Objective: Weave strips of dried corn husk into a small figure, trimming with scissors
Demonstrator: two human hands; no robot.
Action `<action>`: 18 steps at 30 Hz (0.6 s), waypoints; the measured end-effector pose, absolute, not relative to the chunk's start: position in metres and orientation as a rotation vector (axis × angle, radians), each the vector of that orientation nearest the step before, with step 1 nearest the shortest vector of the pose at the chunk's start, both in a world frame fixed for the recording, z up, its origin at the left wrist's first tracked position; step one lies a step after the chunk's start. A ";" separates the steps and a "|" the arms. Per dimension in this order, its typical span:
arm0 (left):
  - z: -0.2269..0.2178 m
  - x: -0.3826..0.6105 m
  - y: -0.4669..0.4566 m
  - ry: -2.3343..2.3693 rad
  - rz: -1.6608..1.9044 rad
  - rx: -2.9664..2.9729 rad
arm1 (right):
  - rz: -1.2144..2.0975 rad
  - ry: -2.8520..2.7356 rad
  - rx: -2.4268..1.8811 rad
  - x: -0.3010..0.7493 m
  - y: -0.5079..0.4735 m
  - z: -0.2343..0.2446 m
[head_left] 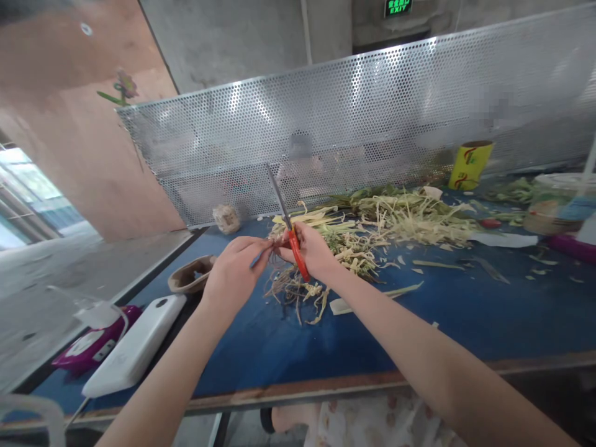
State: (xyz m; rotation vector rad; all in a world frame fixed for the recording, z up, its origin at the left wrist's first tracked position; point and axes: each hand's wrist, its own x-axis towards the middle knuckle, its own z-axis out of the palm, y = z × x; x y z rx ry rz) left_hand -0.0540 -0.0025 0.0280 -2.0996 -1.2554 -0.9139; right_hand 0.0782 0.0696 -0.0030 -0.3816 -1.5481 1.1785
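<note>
My right hand (pixel 313 248) is closed around red-handled scissors (pixel 298 254), whose grey blades point up and away from me. Fingertips of my left hand (pixel 236 267) pinch a small clump of thin brownish strands (pixel 275 247), which look like dried roots or husk fibre. Both hands meet above the blue table, their fingers nearly touching. Below them lies a loose tangle of brown strands (pixel 295 288) with pale curled scraps. Just behind my right hand spreads a pile of yellowish plant strips (pixel 354 248). Part of the clump is hidden by my fingers.
A brown moulded tray (pixel 193 273), a white power bank-like block (pixel 135 347) and a purple power strip (pixel 95 344) lie left. Green-yellow husks (pixel 419 214), a yellow cylinder (pixel 471 164) and a clear plastic tub (pixel 559 202) stand right. A perforated metal screen (pixel 326 124) closes the back.
</note>
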 end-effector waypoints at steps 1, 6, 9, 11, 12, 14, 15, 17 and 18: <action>0.028 -0.054 -0.002 -1.202 -0.883 -2.120 | 1.136 -1.581 -0.396 0.079 0.070 -0.004; 0.028 -0.054 -0.001 -1.315 -0.911 -2.058 | 0.996 -1.716 -0.496 0.083 0.066 -0.003; 0.031 -0.055 -0.003 -1.689 -1.189 -1.881 | 0.981 -1.717 -0.606 0.086 0.064 0.001; 0.032 -0.056 -0.002 -1.909 -1.411 -1.843 | 0.964 -1.672 -0.667 0.089 0.064 0.004; 0.032 -0.058 -0.001 -1.979 -1.530 -1.876 | 0.950 -1.643 -0.690 0.091 0.065 0.005; 0.031 -0.060 0.001 -2.034 -1.698 -2.007 | 0.928 -1.604 -0.715 0.093 0.067 0.007; 0.031 -0.060 0.002 -2.024 -1.717 -2.077 | 0.915 -1.604 -0.722 0.095 0.067 0.007; 0.031 -0.059 0.002 -1.978 -1.639 -2.162 | 0.872 -1.621 -0.712 0.095 0.066 0.009; 0.032 -0.058 0.001 -1.951 -1.581 -2.176 | 0.845 -1.628 -0.697 0.095 0.065 0.009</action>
